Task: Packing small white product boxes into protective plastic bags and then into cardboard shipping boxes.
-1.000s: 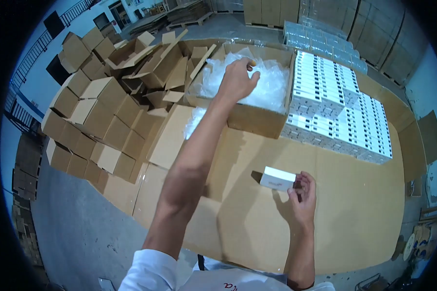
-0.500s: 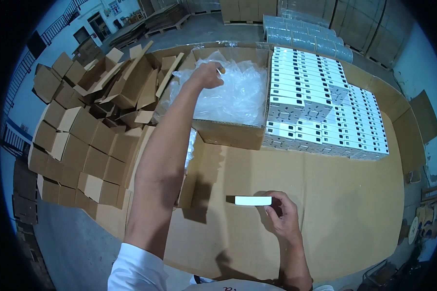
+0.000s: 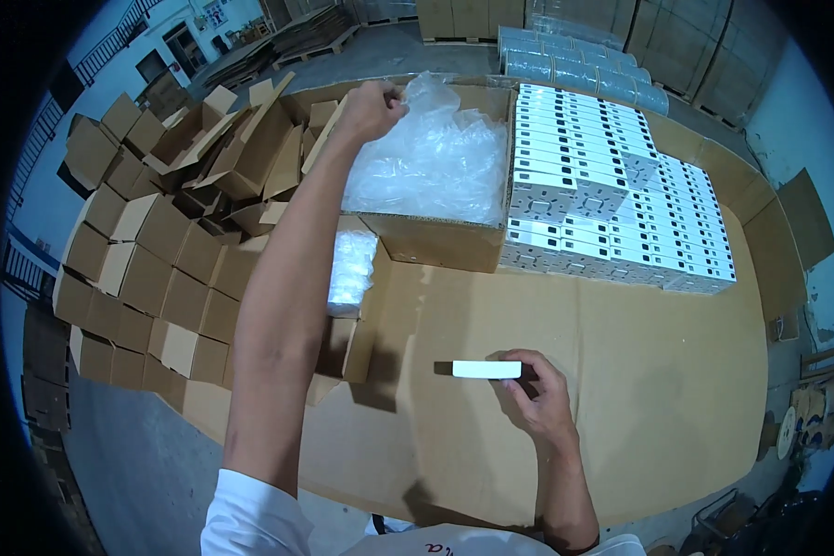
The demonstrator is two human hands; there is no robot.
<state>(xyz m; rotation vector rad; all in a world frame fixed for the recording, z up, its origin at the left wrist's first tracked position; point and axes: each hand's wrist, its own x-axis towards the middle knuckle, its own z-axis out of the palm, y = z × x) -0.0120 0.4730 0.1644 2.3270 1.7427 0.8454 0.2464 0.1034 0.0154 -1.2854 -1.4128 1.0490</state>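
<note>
The right hand (image 3: 539, 398) grips a small white box (image 3: 487, 370) at its fingertips — the left hand (image 3: 369, 108), well apart, pinches clear plastic bags (image 3: 435, 162).

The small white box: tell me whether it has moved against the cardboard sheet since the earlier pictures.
Yes. The small white box in the right hand dropped nearer the cardboard sheet and turned edge-on.

Flat sheets of brown cardboard (image 3: 639, 371) cover the work surface. On them stands an open cardboard carton (image 3: 435, 239) filled with clear plastic bags (image 3: 435, 162). Just right of it, touching, lies a block of stacked white boxes (image 3: 612, 195) in neat rows. At the left, small open brown cartons (image 3: 148, 278) crowd together, some tumbled. A bundle of clear bags (image 3: 352, 271) lies beside the carton's front left corner.
</note>
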